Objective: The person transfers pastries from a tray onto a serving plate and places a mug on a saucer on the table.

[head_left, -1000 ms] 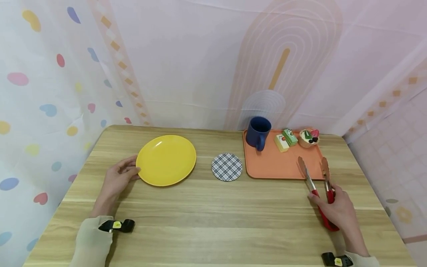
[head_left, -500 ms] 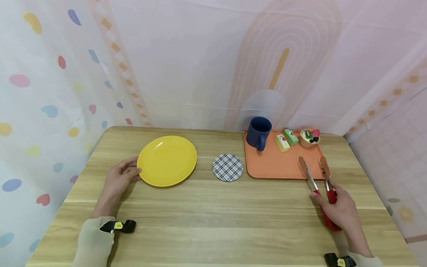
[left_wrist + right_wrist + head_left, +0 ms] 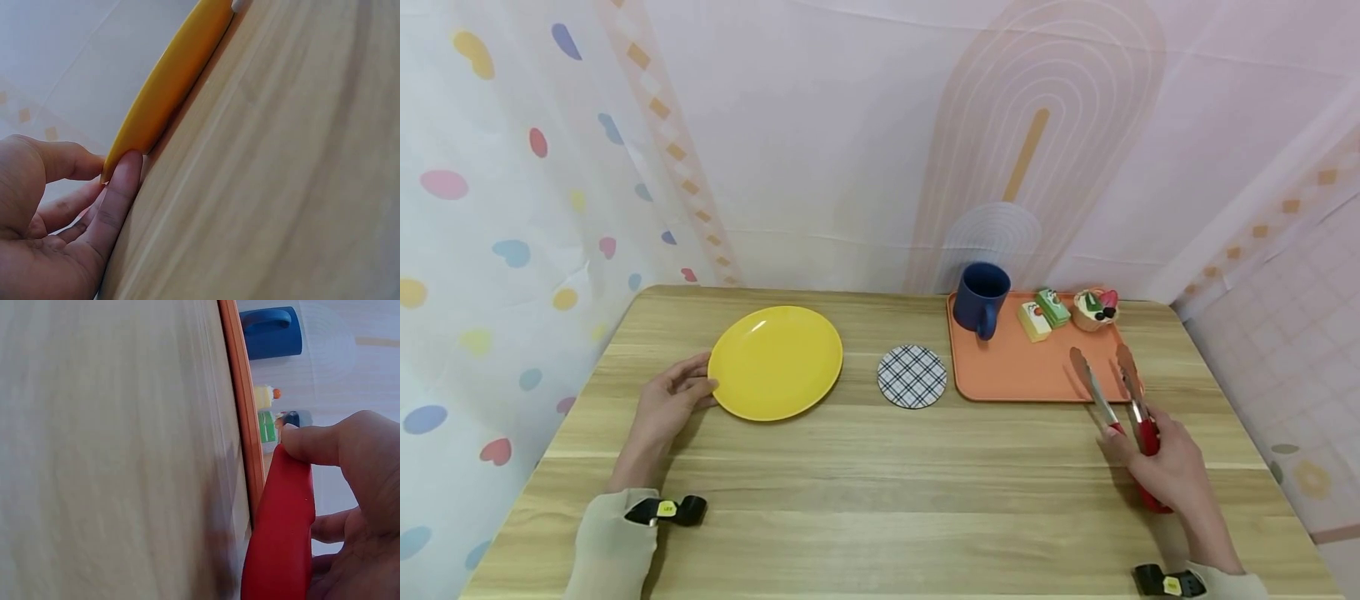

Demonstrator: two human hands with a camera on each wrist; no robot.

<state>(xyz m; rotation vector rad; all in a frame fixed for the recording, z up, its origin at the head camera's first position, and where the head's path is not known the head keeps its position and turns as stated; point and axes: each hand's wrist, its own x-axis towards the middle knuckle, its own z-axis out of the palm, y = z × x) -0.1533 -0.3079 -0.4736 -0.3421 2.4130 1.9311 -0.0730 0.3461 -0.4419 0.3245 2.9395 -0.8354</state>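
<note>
At the left of the table, my left hand [image 3: 666,404] pinches the near-left rim of a yellow plate [image 3: 775,362]. Thumb and fingers meet at the edge of the plate [image 3: 165,94] in the left wrist view. Over on the right, my right hand [image 3: 1168,467] grips red-handled tongs [image 3: 1148,435], their arms spread with nothing between the tips. Those tips reach over the front right part of an orange tray [image 3: 1015,375]. On the tray sit a yellow cake piece [image 3: 1034,322], a green cake piece [image 3: 1053,308] and a fruit tart [image 3: 1093,311]. The right wrist view shows the red handle [image 3: 284,531] under my thumb.
A dark blue mug [image 3: 981,298] stands at the tray's back left corner. Between plate and tray lies a round checked coaster [image 3: 912,377]. A patterned curtain [image 3: 820,150] hangs right behind the wooden table [image 3: 865,508].
My right hand and the tongs have shifted very slightly; the tips sit a touch farther forward over the tray. My left hand keeps its hold on the plate.
</note>
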